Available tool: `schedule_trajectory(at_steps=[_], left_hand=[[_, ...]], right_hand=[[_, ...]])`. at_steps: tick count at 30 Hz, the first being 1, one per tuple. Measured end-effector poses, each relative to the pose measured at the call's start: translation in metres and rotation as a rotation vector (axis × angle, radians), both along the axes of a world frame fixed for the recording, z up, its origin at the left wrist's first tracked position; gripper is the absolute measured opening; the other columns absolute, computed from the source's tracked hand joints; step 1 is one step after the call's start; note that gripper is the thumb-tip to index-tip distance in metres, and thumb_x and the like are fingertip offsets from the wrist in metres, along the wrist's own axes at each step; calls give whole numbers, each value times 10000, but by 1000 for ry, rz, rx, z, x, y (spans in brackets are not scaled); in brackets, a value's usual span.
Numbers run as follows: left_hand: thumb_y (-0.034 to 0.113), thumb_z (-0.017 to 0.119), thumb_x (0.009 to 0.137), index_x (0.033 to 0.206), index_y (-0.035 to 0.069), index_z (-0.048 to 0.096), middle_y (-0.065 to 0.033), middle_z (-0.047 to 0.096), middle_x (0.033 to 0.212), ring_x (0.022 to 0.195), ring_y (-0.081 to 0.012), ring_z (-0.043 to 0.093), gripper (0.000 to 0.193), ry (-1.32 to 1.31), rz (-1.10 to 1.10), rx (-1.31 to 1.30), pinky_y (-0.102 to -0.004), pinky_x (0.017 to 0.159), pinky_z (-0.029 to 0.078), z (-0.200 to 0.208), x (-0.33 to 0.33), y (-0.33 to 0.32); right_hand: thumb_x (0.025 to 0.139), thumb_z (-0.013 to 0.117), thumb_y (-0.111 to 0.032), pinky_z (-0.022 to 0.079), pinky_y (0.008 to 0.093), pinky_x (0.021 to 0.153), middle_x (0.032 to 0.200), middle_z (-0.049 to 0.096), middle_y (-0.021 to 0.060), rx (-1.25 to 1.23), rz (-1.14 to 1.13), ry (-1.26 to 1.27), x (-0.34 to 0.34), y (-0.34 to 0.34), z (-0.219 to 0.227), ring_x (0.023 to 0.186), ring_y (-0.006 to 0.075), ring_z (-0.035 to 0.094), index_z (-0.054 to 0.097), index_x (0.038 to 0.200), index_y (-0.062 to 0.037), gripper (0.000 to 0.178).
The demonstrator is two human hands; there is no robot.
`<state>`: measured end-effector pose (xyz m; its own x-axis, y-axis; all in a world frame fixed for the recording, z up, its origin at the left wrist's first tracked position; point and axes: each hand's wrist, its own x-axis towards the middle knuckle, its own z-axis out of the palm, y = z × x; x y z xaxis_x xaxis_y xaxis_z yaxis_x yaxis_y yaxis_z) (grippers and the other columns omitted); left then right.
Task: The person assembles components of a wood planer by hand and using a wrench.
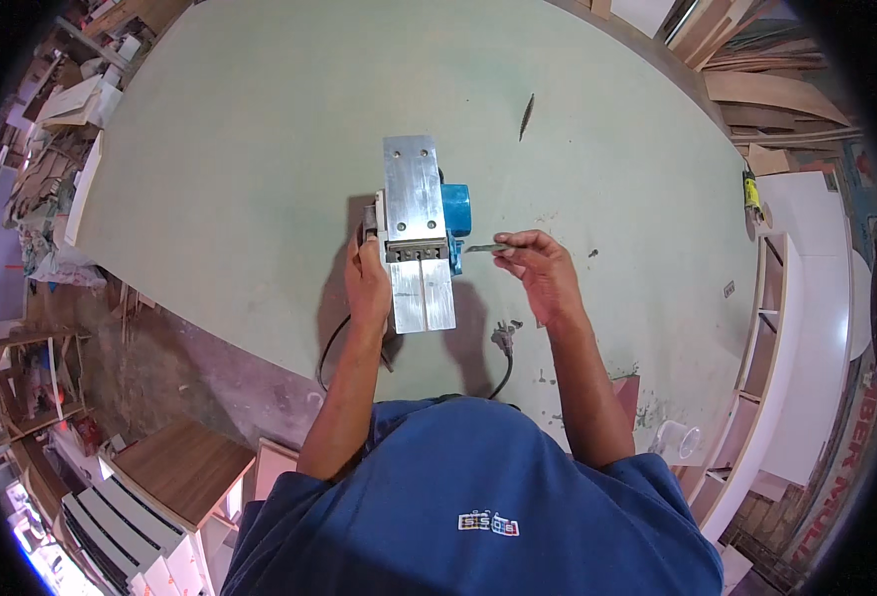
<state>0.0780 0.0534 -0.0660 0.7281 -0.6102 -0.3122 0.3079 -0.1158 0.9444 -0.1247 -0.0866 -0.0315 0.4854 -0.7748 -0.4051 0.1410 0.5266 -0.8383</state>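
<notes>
An electric hand planer [413,189] is turned so its silver sole faces up, with a blue motor housing on its right side. Small bolts show across its dark cutter drum [417,254], between the two sole plates. My left hand [367,283] grips the planer's left side, its fingers partly hidden behind the body. To the right of the drum, my right hand [540,266] pinches a thin dark metal strip [488,248] between thumb and fingers. The strip's left end points at the planer's side, close to the blue part; whether they touch I cannot tell.
The planer is over a broad pale-green table [260,149]. A narrow dark strip [527,117] lies farther back. Near my body are a plug with cord [503,338] and a clear plastic cup [675,438]. White shelving [771,328] stands along the right edge.
</notes>
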Motion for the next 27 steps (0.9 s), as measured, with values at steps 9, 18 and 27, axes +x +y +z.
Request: schedule_trajectory(at_steps=[9,18,27], left_hand=[[192,379,1046,1311,-7,589,-105,670,1155,1040,-179,619,392,-27,9,-14,-337,952,472,-1,0,-1],[197,373,1050,1327,-16,578,-112,659,1187,1089,-191,606,405,-45,-26,-37,-348,986,451,-5,2,0],[215,384,1052,1317,-22,582,-127,656,1192,1081,-201,600,407,18,13,11,-345,988,441,-3,0,0]], right_hand=[[925,684,0,603,390,895,1134,675,166,-69,-39,-97,19,9,0,981,224,687,622,1101,52,193],[911,686,45,602,338,862,1162,631,121,-335,-68,38,26,18,-7,953,167,681,595,1197,13,302],[916,663,80,595,318,826,1057,646,98,-269,-154,29,23,18,-20,897,169,681,601,1119,26,218]])
